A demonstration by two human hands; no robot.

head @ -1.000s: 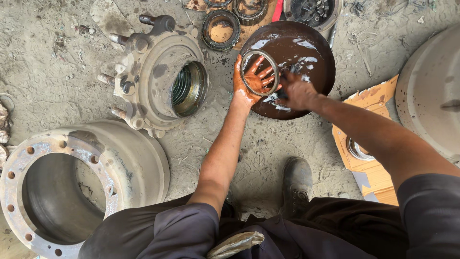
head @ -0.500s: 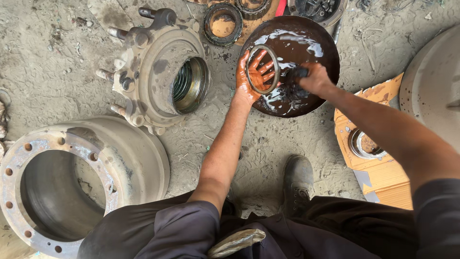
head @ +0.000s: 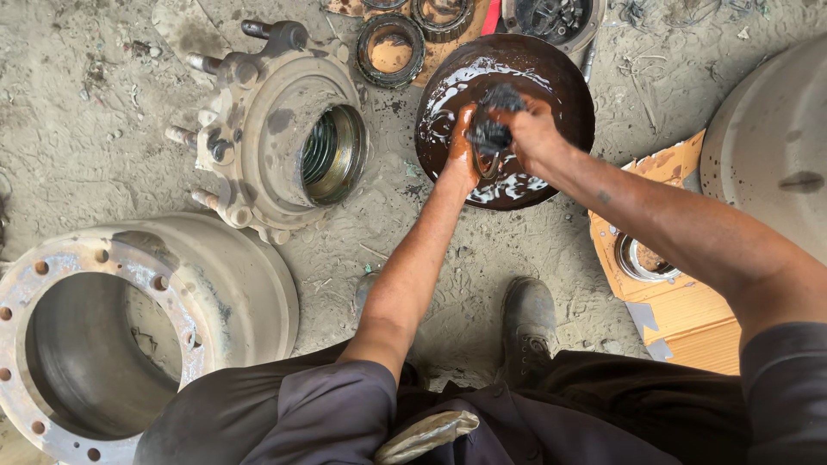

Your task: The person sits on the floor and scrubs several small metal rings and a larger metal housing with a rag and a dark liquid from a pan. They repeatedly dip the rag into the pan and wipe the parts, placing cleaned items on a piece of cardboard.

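- Head view: the ground is rough, grey, packed dirt strewn with grit and small scraps; no walls show, only this patch of outdoor or workshop floor seen from above.
- Far centre, a round basin sits on the dirt, dark brown, holding glossy dark liquid that reflects white patches of light.
- Left of it lies a hub, cast metal, dull tan with dust, studs sticking out round its flange and a shiny threaded bore facing right.
- Near left, a drum lies on its side, heavy grey metal, its bolt-holed rim rusted orange.
- A second drum fills the right edge, smooth and grey.
- Far, above the basin, a dark ring bearing rests on cardboard.
- Right, a torn orange-brown cardboard box holds a bright metal ring.
- A dusty shoe stands near centre.
- The part, dark, wet and coated with oily liquid, is over the middle of the basin, between both hands; its exact shape is hard to tell.
- The left hand, stained reddish-brown, is curled against the part from the left, fingers pressed to it.
- The right hand closes over the part from the right, fingers wrapped round its top.
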